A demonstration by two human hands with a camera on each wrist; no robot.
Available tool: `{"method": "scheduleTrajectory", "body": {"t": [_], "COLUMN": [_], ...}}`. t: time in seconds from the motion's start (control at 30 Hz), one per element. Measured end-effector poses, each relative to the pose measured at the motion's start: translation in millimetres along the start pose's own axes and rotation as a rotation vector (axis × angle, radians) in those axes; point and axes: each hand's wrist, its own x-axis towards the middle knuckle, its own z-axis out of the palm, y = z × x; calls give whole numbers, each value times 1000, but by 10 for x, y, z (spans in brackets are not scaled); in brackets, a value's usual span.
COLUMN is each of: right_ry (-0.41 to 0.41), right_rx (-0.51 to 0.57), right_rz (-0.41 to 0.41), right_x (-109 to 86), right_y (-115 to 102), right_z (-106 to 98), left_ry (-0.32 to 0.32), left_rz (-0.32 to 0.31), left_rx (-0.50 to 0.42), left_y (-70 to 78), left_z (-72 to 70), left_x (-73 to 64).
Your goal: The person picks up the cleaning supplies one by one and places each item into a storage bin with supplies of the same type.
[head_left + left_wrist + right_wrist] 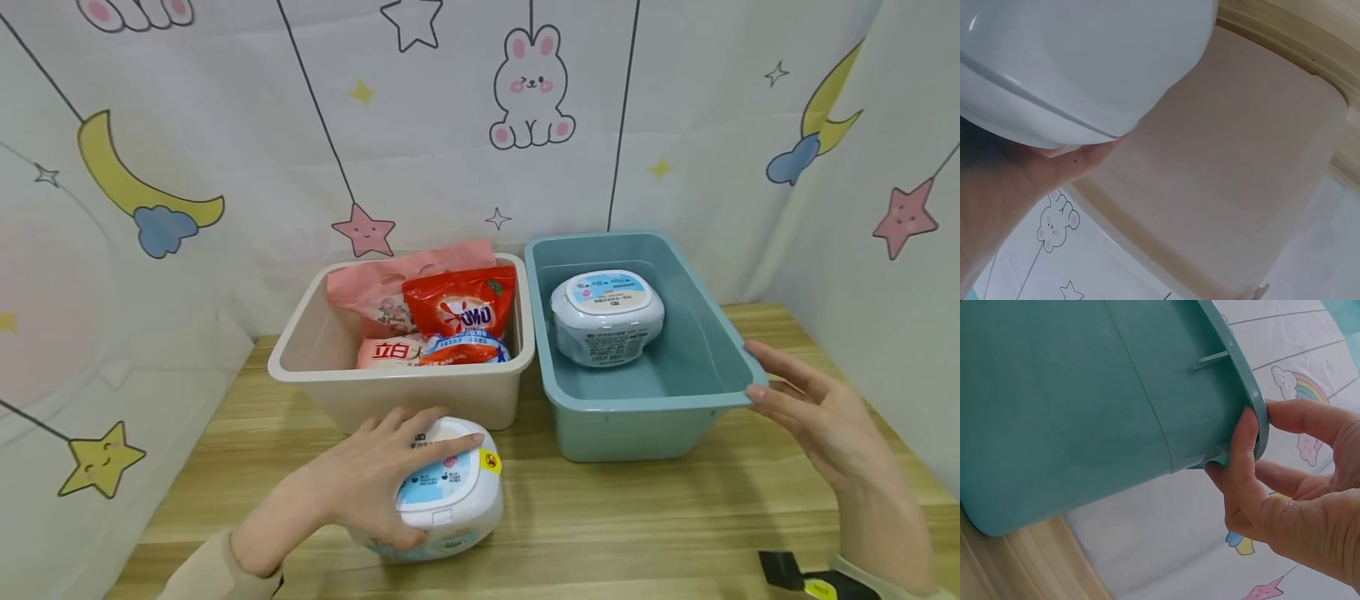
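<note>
My left hand (pixel 382 475) grips a white lidded plastic tub (pixel 457 517), its fingers over the printed blue-and-white lid and the thumb at the near side. In the left wrist view the smooth white side of this tub (pixel 1097 56) fills the upper left. Whether it rests on the table or hangs just above it, I cannot tell. At the right, my right hand (pixel 817 417) pinches the rim of a teal bin (pixel 645 429) by its near right corner. The right wrist view shows thumb and fingers on both sides of that rim (pixel 1244 369). A similar white tub (pixel 607 321) sits inside the teal bin.
A cream bin (pixel 405 392) stands left of the teal one, holding a red OMO bag (pixel 461 304), a pink bag (pixel 382 292) and other detergent packs. Both stand on a wood-grain table (pixel 600 525). Behind hangs a white printed curtain (pixel 450 150).
</note>
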Motion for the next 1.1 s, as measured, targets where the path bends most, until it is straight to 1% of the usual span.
{"method": "scheduleTrajectory", "body": {"t": [0.33,0.47,0.73,0.83,0.97,1.1], "right_ry": [-1,-5,-3,1,11,16], "right_rx": [-6,-17,-16,-9,-9,-9], "right_rz": [14,21,3,8,15,11], "right_x": [18,22,31,23,1,-9], "right_y": [-22,-29,-28,-26,-19,-19], "right_z": [21,26,33,33,38,43], "left_ry": [39,46,51,52,68,80], "left_rz": [31,39,52,67,98,116], "left_rx": [23,31,46,46,64,77], "left_y": [50,81,149,183,227,265], "left_z": [-114,-162,-242,-270,-306,-353], "left_x": [-9,-12,-7,-7,-2,15]}}
